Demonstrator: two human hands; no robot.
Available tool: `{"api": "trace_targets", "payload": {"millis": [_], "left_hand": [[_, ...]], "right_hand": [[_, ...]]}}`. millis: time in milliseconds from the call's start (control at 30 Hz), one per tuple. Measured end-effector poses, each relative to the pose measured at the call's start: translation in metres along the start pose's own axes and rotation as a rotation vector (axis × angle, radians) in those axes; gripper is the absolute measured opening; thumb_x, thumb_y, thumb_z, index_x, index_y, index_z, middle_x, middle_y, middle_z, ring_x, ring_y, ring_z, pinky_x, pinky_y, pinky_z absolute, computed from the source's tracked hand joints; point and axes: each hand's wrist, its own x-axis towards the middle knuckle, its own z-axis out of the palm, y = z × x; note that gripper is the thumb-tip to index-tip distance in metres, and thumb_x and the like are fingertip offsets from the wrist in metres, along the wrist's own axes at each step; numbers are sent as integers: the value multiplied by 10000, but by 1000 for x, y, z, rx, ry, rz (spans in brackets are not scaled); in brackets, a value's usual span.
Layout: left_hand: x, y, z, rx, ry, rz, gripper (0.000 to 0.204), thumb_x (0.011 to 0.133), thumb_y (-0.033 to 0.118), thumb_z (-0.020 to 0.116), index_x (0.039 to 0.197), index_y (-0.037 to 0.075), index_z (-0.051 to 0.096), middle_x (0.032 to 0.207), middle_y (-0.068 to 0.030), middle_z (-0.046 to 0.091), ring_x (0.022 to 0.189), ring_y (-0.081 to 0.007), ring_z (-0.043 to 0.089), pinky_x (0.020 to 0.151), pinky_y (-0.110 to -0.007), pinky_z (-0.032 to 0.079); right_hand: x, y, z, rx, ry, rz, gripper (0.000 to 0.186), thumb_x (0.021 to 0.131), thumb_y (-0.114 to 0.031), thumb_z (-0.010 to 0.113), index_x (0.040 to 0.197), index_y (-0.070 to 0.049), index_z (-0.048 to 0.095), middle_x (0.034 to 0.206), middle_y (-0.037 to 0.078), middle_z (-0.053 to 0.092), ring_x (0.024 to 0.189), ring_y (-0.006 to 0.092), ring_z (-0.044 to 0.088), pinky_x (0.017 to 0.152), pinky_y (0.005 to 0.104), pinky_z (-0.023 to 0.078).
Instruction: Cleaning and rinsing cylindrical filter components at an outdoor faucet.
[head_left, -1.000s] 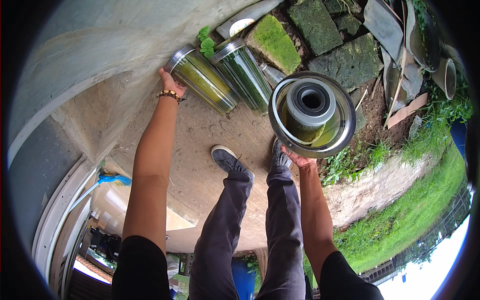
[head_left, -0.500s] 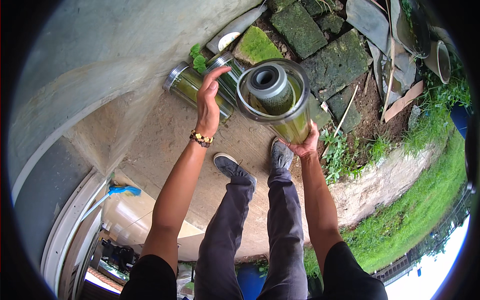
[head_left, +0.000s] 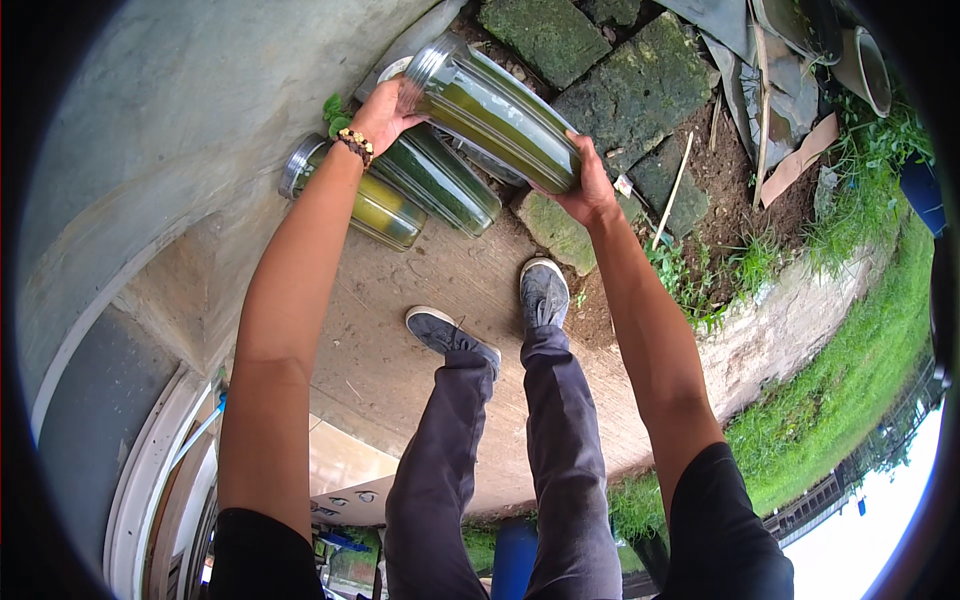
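Note:
A clear ribbed water filter housing [head_left: 505, 118] hangs tilted between my hands above the ground, its threaded open end up and to the left. My left hand [head_left: 385, 112] is closed on it just below the threads. The fingers of my right hand [head_left: 588, 185] wrap round its closed bottom end. An olive-green shape shows through its wall. Below and left lie two similar housings on the concrete: a dark green one [head_left: 445, 185], partly covered by the held one and my left hand, and a yellow-green one [head_left: 390, 212], partly behind my left wrist.
Mossy concrete blocks [head_left: 640, 95] and loose soil lie beyond and to the right. A grey wall [head_left: 180, 130] curves along the left. Sticks, sheet scraps and a pipe [head_left: 862, 70] are at the far right, near a grassy strip [head_left: 800, 440].
The held housing has tipped from nearly upright to lying over, and moved away and left. My left hand, open beside it before, now grips near its threaded end. The cartridge's ringed top no longer shows.

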Motion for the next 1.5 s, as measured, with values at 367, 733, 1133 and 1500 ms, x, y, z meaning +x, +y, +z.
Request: {"api": "trace_targets", "payload": {"millis": [367,733,1133,1500], "left_hand": [[48,-13,49,7,162,77,141,937,208,502,813,157,545,818,31,569,821,-130,546,956,-399,437],[65,6,76,206,297,10,122,935,243,486,871,157,545,902,26,535,891,-137,490,1025,-424,410],[60,28,76,384,120,-58,460,982,294,551,1427,202,479,1203,45,590,1130,-130,512,1086,-421,301],[33,2,69,377,74,246,137,884,96,696,936,107,570,927,24,631,871,-63,566,784,-239,445]], "right_hand": [[21,-24,-37,-330,338,28,689,915,-592,530,1422,-130,463,1389,102,485,1170,272,561,932,500,516],[29,-42,-42,-351,497,-7,791,816,-555,712,1248,96,586,1295,239,554,1100,356,618,793,505,617],[-4,-13,-62,-407,503,-143,844,867,-592,648,1406,23,441,1332,223,522,1176,329,570,898,475,553],[-100,16,-106,-352,641,-178,496,928,-329,660,1258,25,550,1088,144,666,936,218,665,744,362,576]]}}
